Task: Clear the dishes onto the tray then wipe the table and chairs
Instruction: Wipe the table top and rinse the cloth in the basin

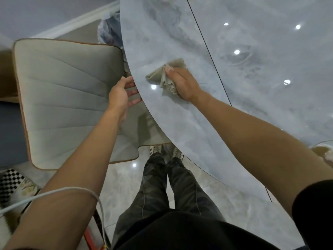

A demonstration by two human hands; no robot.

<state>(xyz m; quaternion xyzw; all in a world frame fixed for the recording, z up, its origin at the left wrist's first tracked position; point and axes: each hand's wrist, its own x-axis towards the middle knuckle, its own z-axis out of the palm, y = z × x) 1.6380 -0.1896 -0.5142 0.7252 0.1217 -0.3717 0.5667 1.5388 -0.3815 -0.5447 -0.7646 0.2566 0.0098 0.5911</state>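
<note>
A glossy grey marble table (243, 73) fills the right and top of the view. My right hand (182, 82) grips a crumpled beige cloth (162, 73) and holds it down on the tabletop near the table's left edge. My left hand (122, 92) hangs just off that edge with its fingers straight, their tips reaching under the rim, above the seat of a grey padded chair (68, 98) with brown piping. The chair stands to the left of the table, partly tucked under it.
A dark seam line (209, 51) runs across the tabletop. A glass dish (324, 150) shows at the right edge. A bundle of bags (110, 29) lies on the floor behind the chair. A checkered item (10, 181) and a white cable (72, 191) sit at lower left. My legs stand on pale tiles.
</note>
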